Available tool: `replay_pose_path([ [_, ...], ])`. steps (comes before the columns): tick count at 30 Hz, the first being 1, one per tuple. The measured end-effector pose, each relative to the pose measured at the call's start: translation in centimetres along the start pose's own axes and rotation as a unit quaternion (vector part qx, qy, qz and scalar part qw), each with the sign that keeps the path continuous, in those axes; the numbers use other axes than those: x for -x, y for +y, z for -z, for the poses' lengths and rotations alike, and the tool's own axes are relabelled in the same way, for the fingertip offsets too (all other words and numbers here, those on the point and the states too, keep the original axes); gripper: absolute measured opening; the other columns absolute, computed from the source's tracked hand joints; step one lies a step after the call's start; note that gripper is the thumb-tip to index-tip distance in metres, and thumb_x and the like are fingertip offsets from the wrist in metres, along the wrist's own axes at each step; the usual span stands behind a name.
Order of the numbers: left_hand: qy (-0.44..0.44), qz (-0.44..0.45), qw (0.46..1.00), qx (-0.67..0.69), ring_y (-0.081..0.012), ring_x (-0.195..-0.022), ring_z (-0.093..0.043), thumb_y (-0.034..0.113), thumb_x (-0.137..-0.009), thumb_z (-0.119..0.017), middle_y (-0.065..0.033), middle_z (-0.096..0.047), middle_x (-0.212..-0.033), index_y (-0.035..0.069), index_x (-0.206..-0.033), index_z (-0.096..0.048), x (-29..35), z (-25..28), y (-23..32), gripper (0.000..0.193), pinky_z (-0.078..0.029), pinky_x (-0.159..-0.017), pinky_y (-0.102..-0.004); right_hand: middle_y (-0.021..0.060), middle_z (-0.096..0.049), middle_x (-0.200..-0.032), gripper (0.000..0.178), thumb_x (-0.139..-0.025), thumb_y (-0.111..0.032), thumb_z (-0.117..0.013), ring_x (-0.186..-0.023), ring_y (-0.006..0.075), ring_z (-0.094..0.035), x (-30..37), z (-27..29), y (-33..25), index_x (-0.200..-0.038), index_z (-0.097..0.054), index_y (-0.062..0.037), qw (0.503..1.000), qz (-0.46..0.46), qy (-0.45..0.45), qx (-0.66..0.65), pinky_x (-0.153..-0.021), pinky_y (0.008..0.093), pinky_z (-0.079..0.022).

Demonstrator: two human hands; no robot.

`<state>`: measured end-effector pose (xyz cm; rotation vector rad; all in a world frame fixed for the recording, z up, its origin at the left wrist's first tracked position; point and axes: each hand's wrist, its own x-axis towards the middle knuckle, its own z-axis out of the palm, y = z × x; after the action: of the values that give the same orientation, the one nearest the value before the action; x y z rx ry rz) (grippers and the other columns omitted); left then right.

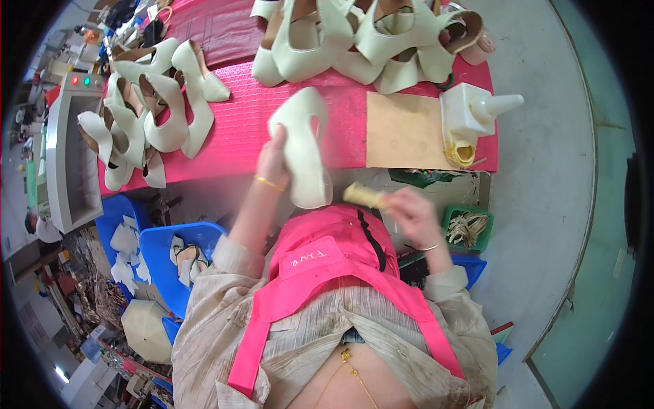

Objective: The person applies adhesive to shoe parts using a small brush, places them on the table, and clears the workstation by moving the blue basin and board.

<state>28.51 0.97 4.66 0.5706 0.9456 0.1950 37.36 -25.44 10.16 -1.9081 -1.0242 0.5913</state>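
Note:
My left hand (274, 161) grips a pale mint-white shoe (304, 153) by its side, held tilted over the near edge of the pink work table (245, 136). In my right hand (412, 215) is a short, yellowish, crusted stick that looks like a glue brush (363, 195). Its tip points toward the shoe's lower end, and a gap lies between them. The fingers of the right hand are closed round it and slightly blurred. At the table's right stands a white plastic bottle (470, 109) with a cone spout and a yellow-stained opening (461, 155) low in front.
Similar pale shoes stand in a cluster (313, 44) at the back and another group (153, 112) at the left. A tan board (403, 129) lies beside the bottle. Blue bins (170, 252) stand below left; a green basket (469, 227) of strips sits below right.

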Motion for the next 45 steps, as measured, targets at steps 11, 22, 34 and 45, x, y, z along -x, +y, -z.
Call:
replay_pose_path([
  [11,-0.04,-0.074,0.968,-0.237,-0.0197,-0.085,-0.054,0.035,-0.085,-0.039,-0.0102,-0.052,-0.099,0.001,-0.111,-0.042,4.9,1.6,0.4,0.043,-0.044,-0.073,-0.0311,0.0135,-0.057,-0.078,0.018,-0.067,-0.01,-0.059,-0.074,0.031,-0.054,3.3,11.8,18.7,-0.085,-0.059,-0.0075,0.892,-0.303,0.206,0.265,-0.066,0.0377,-0.043],
  [22,-0.113,-0.194,0.974,-0.041,-0.0176,-0.091,-0.052,0.011,-0.076,-0.051,-0.0093,-0.051,-0.102,-0.002,-0.108,-0.041,7.9,-3.6,-2.1,0.037,-0.041,-0.079,-0.0294,0.0074,-0.053,-0.072,0.029,-0.068,-0.005,-0.06,-0.061,0.0181,-0.052,5.5,10.5,12.3,-0.096,-0.056,-0.0043,0.967,-0.234,0.097,0.004,-0.055,0.0287,-0.041],
  [34,-0.169,-0.241,0.955,-0.043,-0.0122,-0.088,-0.05,0.007,-0.079,-0.049,-0.0056,-0.051,-0.1,0.0,-0.108,-0.041,10.5,-3.8,-1.9,0.031,-0.04,-0.078,-0.0253,-0.0009,-0.046,-0.063,0.019,-0.064,-0.006,-0.066,-0.056,0.0086,-0.042,-11.8,4.0,-4.9,-0.082,-0.061,-0.0019,0.986,0.078,-0.133,-0.057,-0.051,0.0207,-0.031],
  [45,-0.133,-0.263,0.955,-0.019,-0.016,-0.09,-0.052,0.009,-0.081,-0.046,-0.0088,-0.052,-0.1,-0.001,-0.11,-0.039,10.9,-1.3,2.1,0.032,-0.042,-0.079,-0.0282,0.0032,-0.052,-0.069,0.023,-0.064,-0.006,-0.065,-0.063,0.0093,-0.049,-14.6,1.7,-5.3,-0.086,-0.062,-0.0039,0.943,0.187,-0.267,-0.072,-0.052,0.0221,-0.035],
])
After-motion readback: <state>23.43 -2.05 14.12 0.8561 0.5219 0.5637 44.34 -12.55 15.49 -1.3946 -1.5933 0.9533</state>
